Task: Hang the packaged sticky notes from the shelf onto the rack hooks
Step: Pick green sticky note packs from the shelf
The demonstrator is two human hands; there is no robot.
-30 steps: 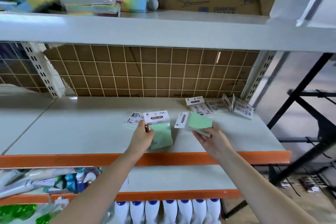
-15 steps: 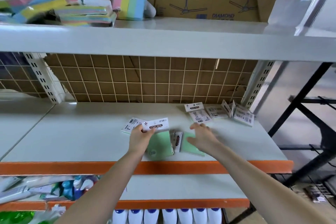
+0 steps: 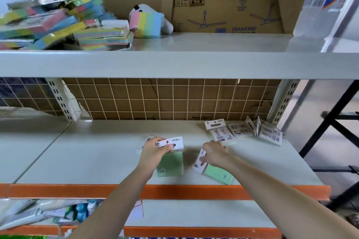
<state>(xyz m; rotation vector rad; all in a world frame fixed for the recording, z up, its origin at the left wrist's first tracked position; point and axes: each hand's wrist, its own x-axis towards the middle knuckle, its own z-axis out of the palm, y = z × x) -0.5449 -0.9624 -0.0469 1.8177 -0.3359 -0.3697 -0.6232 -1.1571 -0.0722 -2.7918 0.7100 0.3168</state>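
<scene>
While its fingers (image 3: 168, 146) curled over the white header card, the left hand (image 3: 155, 151) gripped a green sticky-note pack (image 3: 171, 163) above the near part of the grey shelf (image 3: 97, 153). The right hand (image 3: 214, 154), just to the right, pinched the header of a second green pack (image 3: 217, 173) whose far end tilted up off the shelf; its fingertips were hidden behind the hand. A third pack (image 3: 142, 145) peeked out from behind the left hand. Farther right, near the back, a cluster of more packs (image 3: 242, 132) lay on the shelf, some face down, one propped on edge. Behind the shelf stood a white wire grid panel (image 3: 155, 99) backed with brown cardboard. The upper shelf (image 3: 194, 64) carried a heap of multicoloured sticky-note packs (image 3: 58, 25), a plush toy (image 3: 147, 17) and a cardboard fan box (image 3: 223, 6).
</scene>
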